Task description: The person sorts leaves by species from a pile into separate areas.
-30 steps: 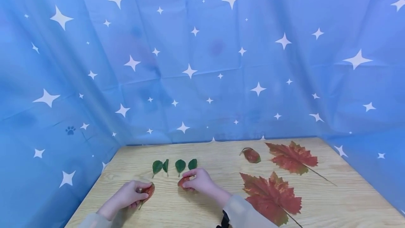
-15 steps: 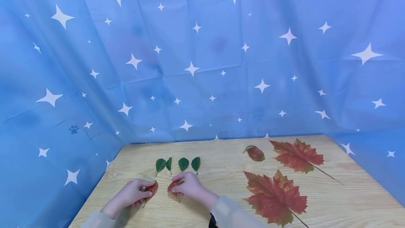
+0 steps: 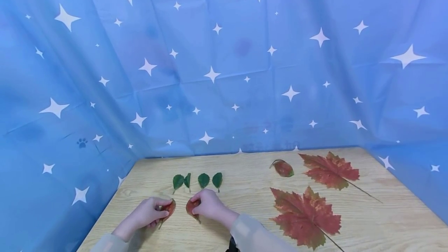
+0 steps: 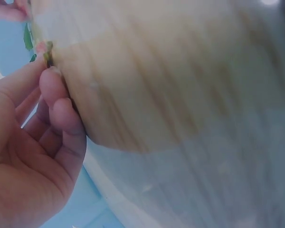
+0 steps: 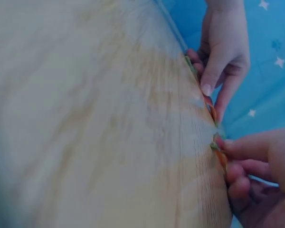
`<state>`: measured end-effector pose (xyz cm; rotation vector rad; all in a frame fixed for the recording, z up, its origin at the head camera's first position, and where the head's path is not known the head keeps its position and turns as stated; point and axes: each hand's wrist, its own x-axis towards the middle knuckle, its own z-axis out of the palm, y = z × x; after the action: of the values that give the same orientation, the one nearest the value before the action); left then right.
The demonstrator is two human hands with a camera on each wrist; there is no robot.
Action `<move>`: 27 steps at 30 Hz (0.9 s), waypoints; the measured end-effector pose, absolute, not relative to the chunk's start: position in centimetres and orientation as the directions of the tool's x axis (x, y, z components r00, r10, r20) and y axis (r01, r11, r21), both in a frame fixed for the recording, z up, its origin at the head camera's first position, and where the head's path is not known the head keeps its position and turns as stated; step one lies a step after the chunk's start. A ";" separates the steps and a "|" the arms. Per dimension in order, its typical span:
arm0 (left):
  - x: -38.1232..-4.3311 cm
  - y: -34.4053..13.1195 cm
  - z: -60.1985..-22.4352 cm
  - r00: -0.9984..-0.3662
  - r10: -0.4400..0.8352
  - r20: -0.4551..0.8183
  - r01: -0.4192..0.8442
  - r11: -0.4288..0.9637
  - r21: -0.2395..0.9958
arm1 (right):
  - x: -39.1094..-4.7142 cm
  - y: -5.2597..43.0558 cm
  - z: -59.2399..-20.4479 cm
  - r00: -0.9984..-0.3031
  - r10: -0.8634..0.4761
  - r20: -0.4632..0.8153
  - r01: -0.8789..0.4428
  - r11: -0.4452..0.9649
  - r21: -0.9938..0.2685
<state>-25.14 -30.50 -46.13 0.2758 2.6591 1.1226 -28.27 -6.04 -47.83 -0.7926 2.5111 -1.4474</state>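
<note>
On the pale, wood-grained tabletop (image 3: 245, 178) in the head view, a red oval leaf with a thin stem (image 3: 170, 207) is pinched between the thumb and fingers of the left hand (image 3: 147, 213), its stem slanted down towards the person. Just to the right, a second red oval leaf (image 3: 190, 207) is pinched by the right hand (image 3: 210, 205), and a narrow gap is left between the two. Beyond the hands, four small green leaves with toothed edges (image 3: 203, 181) are laid in a row, stems towards the person. Farther right, a third red oval leaf with a curled stem (image 3: 284, 169) is placed near two large, jagged red leaves on long stems, one far (image 3: 329, 170) and one near (image 3: 306, 217). Both forearms are covered by pale sleeves (image 3: 259, 236), and the scene is backed by a blue curtain printed with white stars (image 3: 238, 61). In the left wrist view, the left hand's thumb and forefinger are seen brought together at the tabletop's edge, where its leaf is mostly hidden; the right hand is cut off at the upper corner. In the right wrist view, both red leaves are seen edge-on, each gripped by its own hand.
</note>
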 end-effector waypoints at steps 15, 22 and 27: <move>-25.2 -30.4 -46.0 -0.951 0.275 -0.143 0.094 0.697 0.711 | -27.8 -6.3 -47.3 -0.822 -0.541 0.177 -0.507 0.554 -0.661; -25.2 -30.3 -45.9 -0.951 0.264 -0.159 0.080 0.708 0.701 | -27.6 -7.0 -47.3 -0.818 -0.552 0.165 -0.531 0.612 -0.587; -25.1 -30.2 -45.7 -0.950 0.259 -0.173 0.067 0.713 0.698 | -27.6 -7.8 -47.7 -0.838 -0.523 0.153 -0.513 0.662 -0.547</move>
<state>-25.07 -30.15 -45.75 0.2588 2.6618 1.0704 -27.63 -7.75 -47.73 -0.8879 2.8481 -0.9288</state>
